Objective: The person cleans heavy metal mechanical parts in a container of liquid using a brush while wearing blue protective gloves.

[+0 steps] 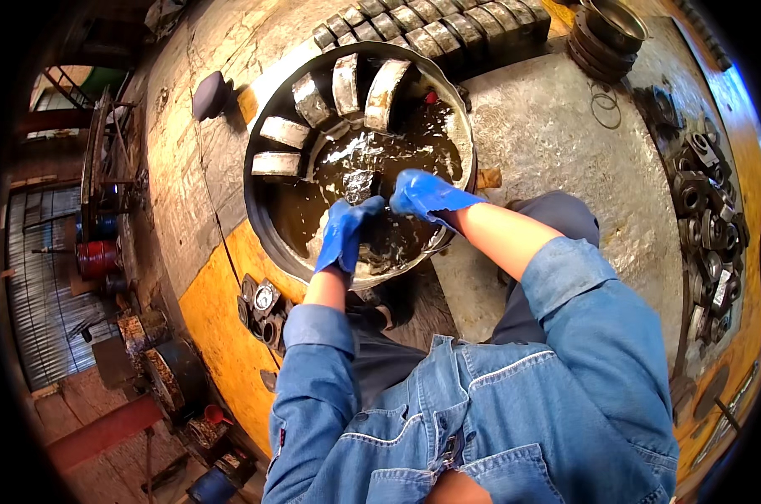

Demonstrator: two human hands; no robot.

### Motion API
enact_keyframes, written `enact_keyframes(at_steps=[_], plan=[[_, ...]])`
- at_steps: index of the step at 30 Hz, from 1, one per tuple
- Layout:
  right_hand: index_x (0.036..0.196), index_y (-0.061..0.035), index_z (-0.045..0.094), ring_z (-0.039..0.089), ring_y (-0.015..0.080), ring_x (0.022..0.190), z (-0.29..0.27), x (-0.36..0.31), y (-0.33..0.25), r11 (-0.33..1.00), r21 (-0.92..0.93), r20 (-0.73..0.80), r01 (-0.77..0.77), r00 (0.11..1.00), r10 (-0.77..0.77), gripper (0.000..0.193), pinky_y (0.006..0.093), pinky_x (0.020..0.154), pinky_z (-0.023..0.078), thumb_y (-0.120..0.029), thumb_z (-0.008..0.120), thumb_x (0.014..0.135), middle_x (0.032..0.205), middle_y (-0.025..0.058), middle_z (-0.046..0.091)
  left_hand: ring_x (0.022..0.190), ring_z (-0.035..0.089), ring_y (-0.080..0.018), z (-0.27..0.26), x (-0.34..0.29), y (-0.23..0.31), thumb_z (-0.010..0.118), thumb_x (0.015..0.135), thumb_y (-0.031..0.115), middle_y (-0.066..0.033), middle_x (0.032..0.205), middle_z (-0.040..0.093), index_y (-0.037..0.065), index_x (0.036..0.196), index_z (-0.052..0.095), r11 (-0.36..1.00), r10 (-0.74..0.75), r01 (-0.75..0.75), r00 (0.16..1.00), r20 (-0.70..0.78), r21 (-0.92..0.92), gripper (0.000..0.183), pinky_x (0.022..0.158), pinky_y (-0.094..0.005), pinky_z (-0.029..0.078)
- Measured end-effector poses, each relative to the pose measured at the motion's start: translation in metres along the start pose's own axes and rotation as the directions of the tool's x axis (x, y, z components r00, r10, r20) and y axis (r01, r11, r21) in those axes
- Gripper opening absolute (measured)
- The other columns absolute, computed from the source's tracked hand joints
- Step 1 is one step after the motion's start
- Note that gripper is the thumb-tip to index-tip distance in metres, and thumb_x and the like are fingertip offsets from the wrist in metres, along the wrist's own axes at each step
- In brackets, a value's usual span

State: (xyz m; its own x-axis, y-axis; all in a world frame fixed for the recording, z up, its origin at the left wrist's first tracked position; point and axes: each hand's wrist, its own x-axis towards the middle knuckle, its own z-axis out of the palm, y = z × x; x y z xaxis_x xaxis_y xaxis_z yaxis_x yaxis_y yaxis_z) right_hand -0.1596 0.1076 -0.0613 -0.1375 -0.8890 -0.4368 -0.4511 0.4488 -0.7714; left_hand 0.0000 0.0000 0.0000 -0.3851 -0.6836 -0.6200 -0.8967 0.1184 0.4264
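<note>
Apparently washing, I have the blue-gloved left hand (347, 223) and right hand (422, 194) near a silvery metal block (359, 186) inside a round, liquid-filled metal tub (259, 220), grip indeterminable; next likely requires turning it.

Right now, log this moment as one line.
left hand: at metal piece; right hand: over dark liquid; basin: curved metal pieces inside; grips: unclear

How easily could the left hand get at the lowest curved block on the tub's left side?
Fairly easily, it seems: the left hand is over the tub, close to that block, with only brown liquid visible between. Whether it is gripping something is unclear.
</note>
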Motion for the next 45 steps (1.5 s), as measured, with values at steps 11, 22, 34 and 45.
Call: enact_keyframes(at_steps=[11,22,34,45], plan=[[0.127,-0.0161,0.077,0.072,0.0281,0.092,0.045,-0.024,0.002,0.731,0.230,0.037,0.643,0.745,-0.666,0.039,0.0410,0.083,0.056,-0.005,0.064,0.091,0.108,0.0165,0.078,0.095,0.068,-0.0185,0.012,0.040,-0.124,0.068,0.103,0.043,-0.0068,0.105,0.076,0.000,0.127,0.073,0.936,0.157,-0.152,0.988,-0.011,-0.317,0.050,0.089,-0.0329,0.054],[0.140,-0.0123,0.069,0.069,0.0441,0.091,-0.001,-0.040,-0.014,0.670,-0.081,-0.140,0.738,0.657,-0.741,0.072,0.0477,0.080,0.056,0.019,0.050,0.079,0.102,0.0275,0.071,0.075,0.067,-0.0185,0.005,0.013,-0.059,0.063,0.105,0.037,-0.0091,0.093,0.075,-0.003,0.114,0.073,0.754,0.051,-0.028,0.999,0.017,-0.656,0.042,0.067,-0.0335,0.054],[0.106,0.0067,0.075,0.063,0.0170,0.077,0.028,-0.014,-0.067,0.863,0.501,0.048,-0.070,0.997,0.053,0.064,0.0343,0.068,0.051,-0.056,0.078,0.090,0.086,0.0106,0.072,0.130,0.062,-0.0396,0.028,0.033,-0.116,0.051,0.100,-0.004,-0.0270,0.138,0.064,0.001,0.147,0.056,0.670,0.632,-0.708,0.702,-0.329,-0.222,0.047,0.111,-0.0424,0.050],[0.085,0.0023,0.072,0.051,0.0149,0.068,0.010,-0.119,-0.202,0.986,0.159,-0.192,0.051,0.981,-0.020,0.067,0.0331,0.061,0.039,-0.064,0.071,0.091,0.071,0.0035,0.058,0.129,0.064,-0.0273,0.030,0.005,-0.088,0.048,0.110,0.009,-0.0208,0.140,0.065,-0.002,0.145,0.056,0.237,0.603,-0.651,0.681,-0.416,-0.721,0.037,0.112,-0.0374,0.051]])
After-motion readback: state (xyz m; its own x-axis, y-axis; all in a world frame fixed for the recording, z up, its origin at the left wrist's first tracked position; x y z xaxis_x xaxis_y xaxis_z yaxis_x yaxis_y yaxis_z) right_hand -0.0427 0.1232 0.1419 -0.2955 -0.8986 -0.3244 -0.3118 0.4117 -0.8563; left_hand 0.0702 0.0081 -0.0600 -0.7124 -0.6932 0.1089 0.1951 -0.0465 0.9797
